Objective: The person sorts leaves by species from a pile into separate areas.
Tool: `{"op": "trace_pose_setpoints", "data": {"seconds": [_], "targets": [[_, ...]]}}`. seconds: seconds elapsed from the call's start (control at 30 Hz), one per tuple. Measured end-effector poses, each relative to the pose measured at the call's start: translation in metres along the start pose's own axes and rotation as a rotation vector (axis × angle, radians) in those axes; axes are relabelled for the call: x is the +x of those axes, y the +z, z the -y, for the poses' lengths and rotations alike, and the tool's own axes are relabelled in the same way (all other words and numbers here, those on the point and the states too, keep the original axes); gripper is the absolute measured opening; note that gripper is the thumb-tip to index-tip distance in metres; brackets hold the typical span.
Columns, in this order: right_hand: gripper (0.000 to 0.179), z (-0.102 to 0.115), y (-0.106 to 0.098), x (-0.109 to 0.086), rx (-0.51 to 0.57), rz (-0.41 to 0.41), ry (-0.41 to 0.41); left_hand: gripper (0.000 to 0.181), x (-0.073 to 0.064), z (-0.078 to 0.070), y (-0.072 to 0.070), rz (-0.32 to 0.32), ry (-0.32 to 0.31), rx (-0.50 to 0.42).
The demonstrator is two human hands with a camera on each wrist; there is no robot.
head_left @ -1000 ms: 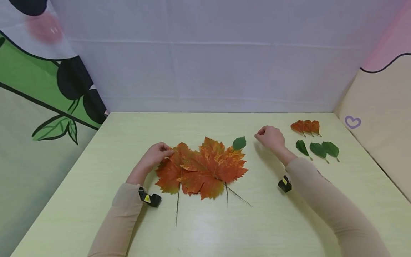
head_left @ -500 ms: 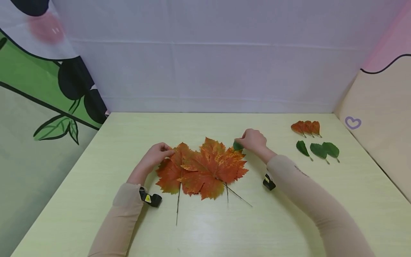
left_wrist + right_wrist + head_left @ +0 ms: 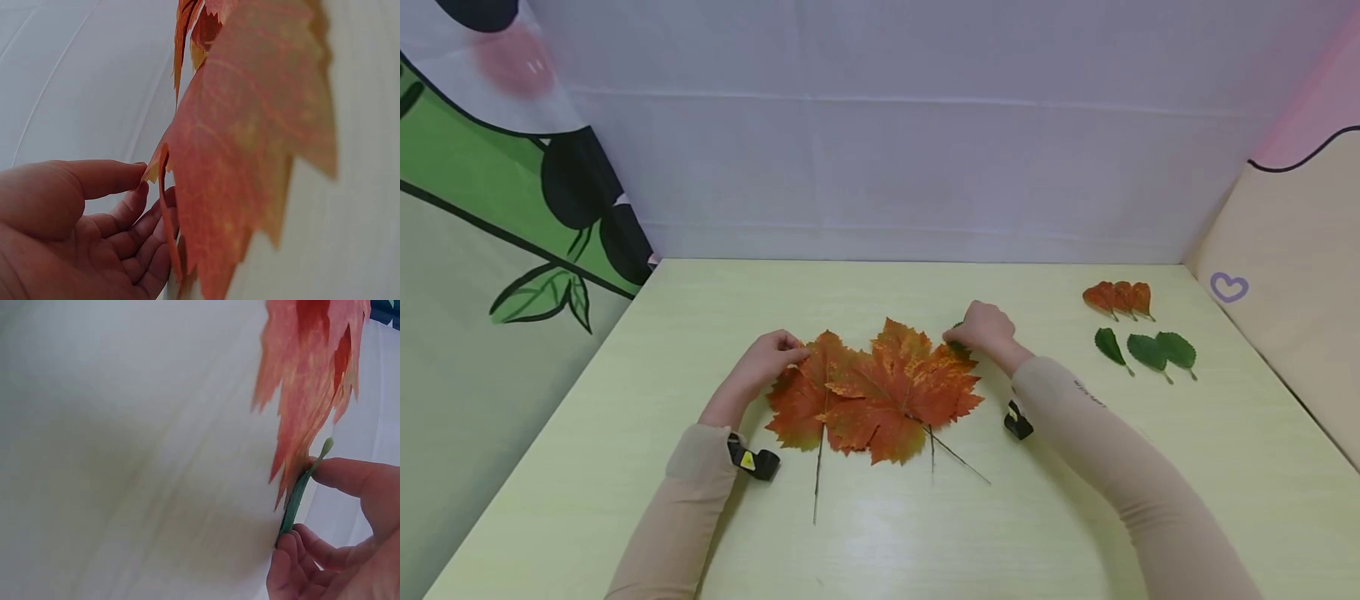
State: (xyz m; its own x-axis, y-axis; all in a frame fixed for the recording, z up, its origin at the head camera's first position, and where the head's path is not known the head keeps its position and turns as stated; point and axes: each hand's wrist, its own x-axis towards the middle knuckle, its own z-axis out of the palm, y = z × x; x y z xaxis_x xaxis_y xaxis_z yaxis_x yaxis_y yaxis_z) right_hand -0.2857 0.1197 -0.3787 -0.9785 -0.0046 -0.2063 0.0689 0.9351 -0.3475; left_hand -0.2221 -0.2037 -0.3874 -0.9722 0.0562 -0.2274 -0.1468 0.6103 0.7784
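Observation:
Several orange-red maple leaves (image 3: 895, 392) lie overlapping mid-table, their thin dark stems pointing toward the near side. My left hand (image 3: 767, 358) pinches the upper left edge of the leftmost maple leaf (image 3: 797, 404); the left wrist view has its edge (image 3: 152, 172) between thumb and forefinger. At the cluster's upper right, my right hand (image 3: 987, 327) holds a small green leaf (image 3: 294, 509) by thumb and fingertips. That leaf lies against a maple leaf's pointed edge (image 3: 284, 469). From the head camera the right hand covers most of the green leaf.
At the table's back right lies a row of small orange-brown leaves (image 3: 1122, 297). Nearer are three more green leaves (image 3: 1146, 350) with short stalks. A pale cloth wall (image 3: 880, 183) rises behind the table (image 3: 880, 542), with printed side panels left and right.
My right hand has come left from beside the cluster onto the green leaf at its upper right and taken hold of it. The left hand has stayed on the maple leaf.

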Motion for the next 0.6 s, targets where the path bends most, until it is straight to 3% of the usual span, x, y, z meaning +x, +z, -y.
{"op": "trace_pose_setpoints", "data": {"seconds": [0.27,0.6], "targets": [[0.037,-0.005,-0.004,-0.003,-0.015,0.010,-0.072,0.022,0.002,0.000,0.001,0.000,0.011,-0.005],[0.038,-0.017,-0.011,-0.013,0.069,-0.037,-0.132,0.022,0.001,0.001,0.000,-0.002,0.002,-0.005]]}}
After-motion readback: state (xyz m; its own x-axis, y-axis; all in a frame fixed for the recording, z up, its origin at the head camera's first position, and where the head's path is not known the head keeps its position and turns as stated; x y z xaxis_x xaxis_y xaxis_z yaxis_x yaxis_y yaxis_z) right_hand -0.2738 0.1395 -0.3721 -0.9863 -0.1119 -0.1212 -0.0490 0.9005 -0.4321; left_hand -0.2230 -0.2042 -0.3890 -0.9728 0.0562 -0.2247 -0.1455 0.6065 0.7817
